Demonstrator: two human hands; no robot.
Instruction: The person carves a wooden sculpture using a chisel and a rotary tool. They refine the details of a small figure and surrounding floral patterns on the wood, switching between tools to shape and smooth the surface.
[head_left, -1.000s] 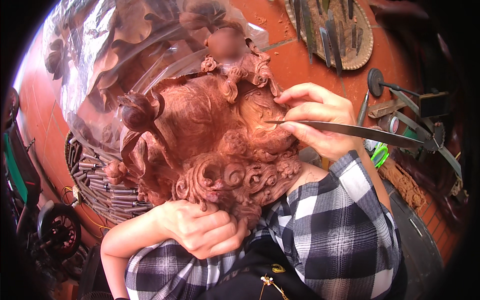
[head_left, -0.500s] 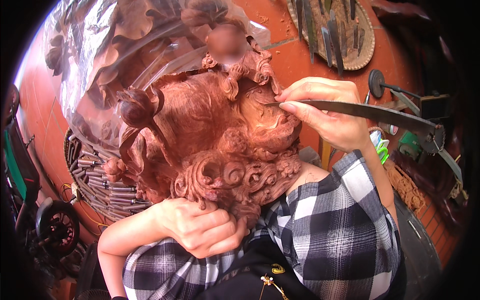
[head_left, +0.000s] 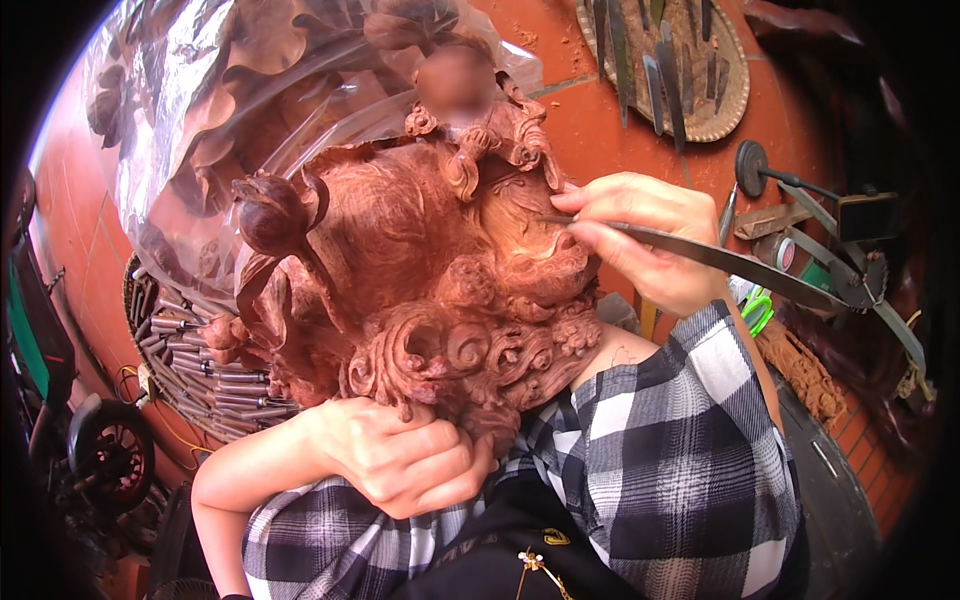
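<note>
A reddish-brown wood carving (head_left: pixel 380 215) rests across my lap, with a figure, swirling curls, buds and leaf shapes. My left hand (head_left: pixel 405 455) is closed round its lower edge beneath the curls; the fingertips are hidden. In my right hand (head_left: pixel 645 235) a long, flat, slightly curved metal file (head_left: pixel 735 265) is pinched between thumb and fingers. Its narrow tip touches the paler, smoothed hollow on the carving's right side, below the small figure. The file's broad end points out to the lower right.
Clear plastic sheeting (head_left: pixel 290 110) covers a larger carving behind. A round woven tray (head_left: pixel 735 110) with several flat files lies at the back right. Many wooden-handled tools fill a basket (head_left: pixel 215 375) at left. A metal stand (head_left: pixel 800 200) and green-handled scissors (head_left: pixel 760 312) are at right.
My right hand has shifted slightly down, and the file has tilted so its broad end sits lower and nearer. The left hand and the carving stay in place.
</note>
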